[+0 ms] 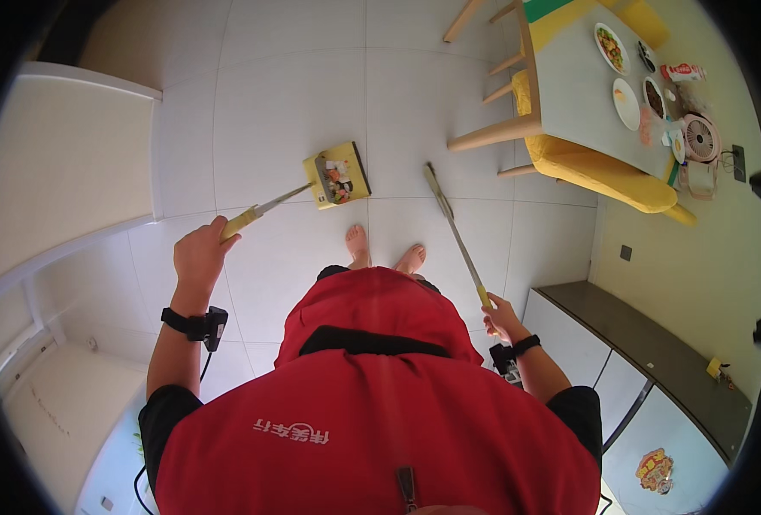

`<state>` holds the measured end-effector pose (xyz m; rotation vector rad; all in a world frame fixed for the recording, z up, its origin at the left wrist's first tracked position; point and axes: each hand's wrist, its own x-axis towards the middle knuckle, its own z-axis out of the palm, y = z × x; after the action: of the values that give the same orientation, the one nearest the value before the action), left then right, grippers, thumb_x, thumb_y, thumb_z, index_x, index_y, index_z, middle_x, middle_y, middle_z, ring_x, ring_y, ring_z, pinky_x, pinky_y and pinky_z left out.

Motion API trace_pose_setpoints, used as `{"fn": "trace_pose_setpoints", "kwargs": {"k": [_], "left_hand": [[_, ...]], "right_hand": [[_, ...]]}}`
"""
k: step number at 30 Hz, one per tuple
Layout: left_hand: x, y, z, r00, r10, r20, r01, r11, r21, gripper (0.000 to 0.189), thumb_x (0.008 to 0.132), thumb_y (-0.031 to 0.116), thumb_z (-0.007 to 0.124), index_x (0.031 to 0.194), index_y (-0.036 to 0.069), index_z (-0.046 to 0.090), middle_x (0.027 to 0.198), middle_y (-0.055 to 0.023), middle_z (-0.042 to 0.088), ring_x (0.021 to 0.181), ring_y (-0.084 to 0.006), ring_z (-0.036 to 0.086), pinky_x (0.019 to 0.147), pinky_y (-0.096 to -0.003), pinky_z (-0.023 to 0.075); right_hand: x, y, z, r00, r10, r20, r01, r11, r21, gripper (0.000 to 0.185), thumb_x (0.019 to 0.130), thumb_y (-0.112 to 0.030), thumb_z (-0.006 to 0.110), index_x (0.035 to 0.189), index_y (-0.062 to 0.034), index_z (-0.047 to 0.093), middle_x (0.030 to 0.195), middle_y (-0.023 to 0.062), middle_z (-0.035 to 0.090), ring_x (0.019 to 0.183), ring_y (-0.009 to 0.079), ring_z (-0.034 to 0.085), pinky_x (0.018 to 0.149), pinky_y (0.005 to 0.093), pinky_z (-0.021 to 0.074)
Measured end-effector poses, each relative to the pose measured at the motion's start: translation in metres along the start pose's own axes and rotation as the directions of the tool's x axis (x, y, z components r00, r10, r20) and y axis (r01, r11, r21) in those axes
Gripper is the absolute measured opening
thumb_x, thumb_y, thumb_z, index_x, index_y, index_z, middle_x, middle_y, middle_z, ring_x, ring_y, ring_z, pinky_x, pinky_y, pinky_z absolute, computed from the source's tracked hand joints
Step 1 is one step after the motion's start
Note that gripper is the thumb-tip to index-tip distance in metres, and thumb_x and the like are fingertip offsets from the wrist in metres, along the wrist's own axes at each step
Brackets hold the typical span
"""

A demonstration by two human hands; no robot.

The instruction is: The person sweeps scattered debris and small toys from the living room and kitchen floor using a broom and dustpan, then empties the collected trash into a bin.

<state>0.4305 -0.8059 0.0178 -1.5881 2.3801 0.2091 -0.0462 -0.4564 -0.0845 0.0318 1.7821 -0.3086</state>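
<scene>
My left hand grips the yellow handle end of a long-handled dustpan. The yellow pan rests on the tiled floor, ahead of my bare feet, with mixed scraps and litter inside it. In my right hand is the yellow grip of a broom with a metal stick. The broom's narrow head is at the floor, to the right of the dustpan and apart from it. Both wrists wear black straps with small devices.
At the upper right stands a dining table with plates of food and a pink fan. Yellow-covered seating and wooden chair legs are beside it. A dark-topped cabinet lies at the lower right, a white-framed panel at the left.
</scene>
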Motion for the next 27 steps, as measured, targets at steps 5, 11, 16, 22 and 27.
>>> {"fn": "trace_pose_setpoints", "kwargs": {"k": [5,11,16,22,27], "left_hand": [[0.002,-0.011,0.018,0.999,-0.039,-0.017,0.039,0.999,-0.005,0.029,0.081,0.041,0.064,0.086,0.014,0.053,0.065,-0.0049,0.060,0.061,-0.0256,0.061,0.051,-0.0371,0.0466],[0.010,-0.036,0.023,0.967,-0.255,0.029,0.255,0.967,-0.004,0.029,0.084,0.042,0.060,0.088,0.014,0.053,0.067,-0.0050,0.061,0.063,-0.0271,0.062,0.053,-0.0395,0.0481],[0.014,-0.057,0.021,0.922,-0.387,0.010,0.387,0.920,-0.063,0.029,0.083,0.043,0.060,0.091,0.016,0.055,0.069,-0.0055,0.064,0.065,-0.0289,0.063,0.055,-0.0409,0.0483],[0.048,-0.060,0.016,0.917,-0.399,0.014,0.398,0.910,-0.120,0.029,0.083,0.042,0.062,0.091,0.015,0.056,0.069,-0.0064,0.063,0.066,-0.0293,0.062,0.056,-0.0405,0.0480],[0.101,-0.057,-0.005,0.906,-0.420,0.043,0.422,0.901,-0.100,0.029,0.083,0.041,0.062,0.089,0.014,0.055,0.070,-0.0066,0.063,0.068,-0.0290,0.063,0.057,-0.0410,0.0478]], "right_hand": [[0.039,-0.034,0.063,0.986,-0.006,0.164,0.005,1.000,0.006,0.044,0.087,-0.007,0.053,0.130,-0.0097,0.047,0.060,0.0042,0.048,0.045,0.0145,0.047,0.038,0.0314,0.0410],[0.057,-0.133,0.078,0.974,-0.088,0.211,0.077,0.995,0.057,0.049,0.089,-0.013,0.056,0.136,-0.0145,0.043,0.064,0.0032,0.049,0.047,0.0099,0.042,0.039,0.0245,0.0335],[0.068,-0.189,0.073,0.973,-0.206,0.100,0.210,0.977,-0.028,0.049,0.086,-0.011,0.058,0.134,-0.0127,0.046,0.059,0.0061,0.049,0.041,0.0120,0.044,0.036,0.0279,0.0375],[0.140,-0.254,0.094,0.960,-0.251,0.124,0.262,0.962,-0.077,0.018,0.080,-0.002,0.055,0.098,-0.0009,0.051,0.055,0.0073,0.046,0.038,0.0195,0.046,0.034,0.0350,0.0382],[0.124,-0.282,0.170,0.908,-0.199,0.369,0.317,0.902,-0.293,0.045,0.079,-0.006,0.055,0.123,-0.0066,0.049,0.058,0.0083,0.049,0.043,0.0198,0.049,0.039,0.0338,0.0429]]}}
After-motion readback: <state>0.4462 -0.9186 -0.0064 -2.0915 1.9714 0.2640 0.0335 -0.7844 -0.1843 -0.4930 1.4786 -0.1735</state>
